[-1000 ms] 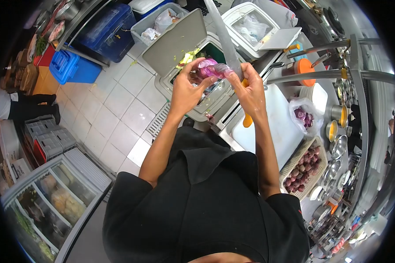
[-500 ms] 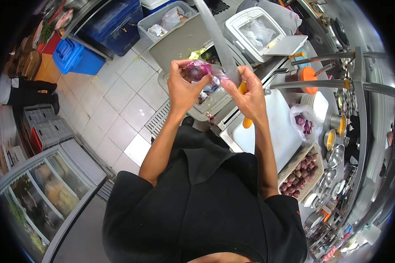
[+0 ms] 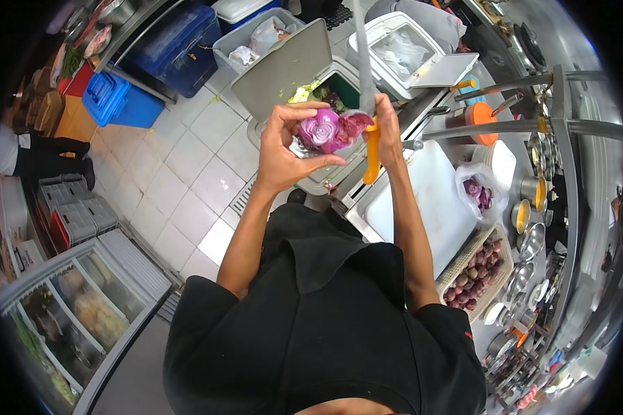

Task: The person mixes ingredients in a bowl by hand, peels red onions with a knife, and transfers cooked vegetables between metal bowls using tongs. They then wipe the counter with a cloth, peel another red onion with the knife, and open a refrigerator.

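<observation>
My left hand (image 3: 278,158) is closed around a red onion (image 3: 319,130), whose cut, ringed face shows purple and white. My right hand (image 3: 389,135) grips a knife (image 3: 372,153) by its yellow handle, the blade pointing up and away from me. A loose flap of onion skin (image 3: 354,127) stretches from the onion to the knife side of my right hand, and it still touches the onion. Both hands are above a grey bin (image 3: 316,185) with its lid (image 3: 273,72) raised; green and pale scraps lie inside it.
A white cutting board (image 3: 422,200) lies to my right. Beyond it are a plastic bag of peeled onions (image 3: 488,176) and a basket (image 3: 457,271) of unpeeled ones. A white bin (image 3: 387,76) stands ahead. At the left edge a person (image 3: 48,149) stands in dark trousers.
The skin has been pulled wider from the onion, baring more of its surface. The knife has turned more upright, and my right hand has shifted slightly left.
</observation>
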{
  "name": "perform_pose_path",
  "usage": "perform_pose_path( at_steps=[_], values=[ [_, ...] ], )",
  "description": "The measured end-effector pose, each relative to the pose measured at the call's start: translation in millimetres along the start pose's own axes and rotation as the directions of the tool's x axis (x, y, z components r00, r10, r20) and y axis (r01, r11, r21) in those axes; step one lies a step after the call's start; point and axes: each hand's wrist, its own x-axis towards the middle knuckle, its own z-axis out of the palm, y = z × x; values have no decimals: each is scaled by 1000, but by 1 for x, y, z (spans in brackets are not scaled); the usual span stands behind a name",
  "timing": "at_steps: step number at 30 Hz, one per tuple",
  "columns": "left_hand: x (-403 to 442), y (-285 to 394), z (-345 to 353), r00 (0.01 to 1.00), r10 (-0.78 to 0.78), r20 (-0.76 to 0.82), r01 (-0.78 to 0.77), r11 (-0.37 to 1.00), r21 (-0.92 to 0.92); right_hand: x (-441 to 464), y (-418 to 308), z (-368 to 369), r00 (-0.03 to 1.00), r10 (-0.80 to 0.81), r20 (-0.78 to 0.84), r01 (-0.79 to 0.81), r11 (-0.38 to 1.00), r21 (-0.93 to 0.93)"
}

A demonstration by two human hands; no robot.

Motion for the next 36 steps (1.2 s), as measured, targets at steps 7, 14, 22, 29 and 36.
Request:
perform_pose_path(
  at_steps=[7,14,22,29,36],
  values=[
    [7,-7,-3,1000,5,-21,-4,999,53,-15,-14,11,999,34,1,-34,994,-100],
    [7,-13,-9,990,-110,-88,117,990,77,-25,-28,1,984,-14,178,-5,995,104],
    [15,-3,-9,988,8,154,4,997,-77,1,-11,14,953,88,-288,-150,968,-200],
    [20,0,-10,986,-131,102,114,982,151,-1,2,23,944,65,-325,-124,979,-164],
    [20,-11,-12,982,-187,0,183,961,207,-17,-8,14,999,41,26,-38,990,-134]
  ],
)
